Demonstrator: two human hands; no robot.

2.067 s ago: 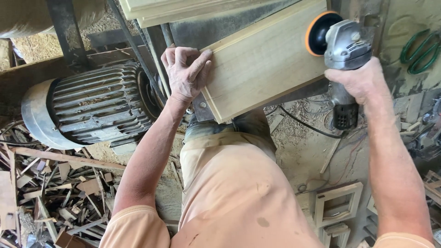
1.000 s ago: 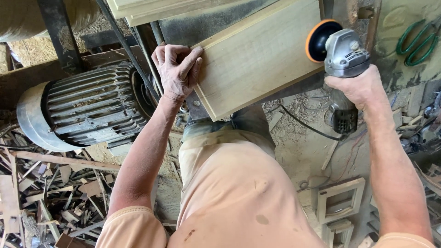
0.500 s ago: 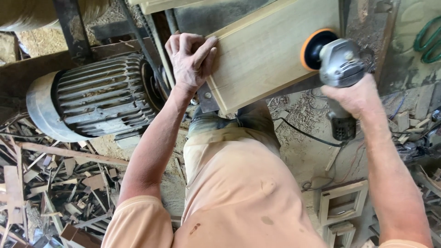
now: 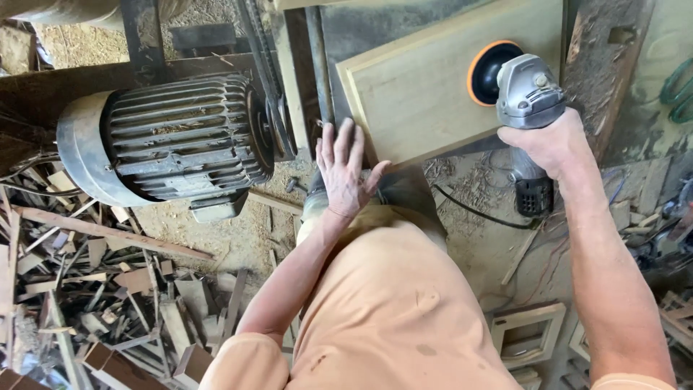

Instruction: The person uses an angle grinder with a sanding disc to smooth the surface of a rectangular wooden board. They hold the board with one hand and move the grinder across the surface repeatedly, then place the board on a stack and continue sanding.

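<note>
Left hand point(image 4: 345, 173) has slid from the upper left corner of the wooden panel point(image 4: 426, 94) down to its lower left corner: half a second earlier its fingers were curled over the top edge, and now it lies flat with the fingers spread, fingertips against the panel's near edge, gripping nothing. Judged from this, the bracing point has been shifted to the end of the panel nearest the person, leaving the upper face free of the hand. Right hand point(image 4: 552, 144) is closed around the grey body of the angle grinder point(image 4: 527, 94), as in the earlier views. The grinder's orange-rimmed sanding disc point(image 4: 487, 72) meets the right part of the panel, slightly further in from the right edge than before.

Panel: pale wood, rectangular, with a raised border, lying on a dark steel desk point(image 4: 339, 36). Its long axis runs from lower left to upper right, the far end passing out of view at the top. The grinder body points down toward the person, disc face turned left onto the panel, and its black cable point(image 4: 469, 211) trails below the panel. Left of the panel stands a ribbed electric motor point(image 4: 173, 137); below the motor lie wood offcuts point(image 4: 94, 289).
</note>
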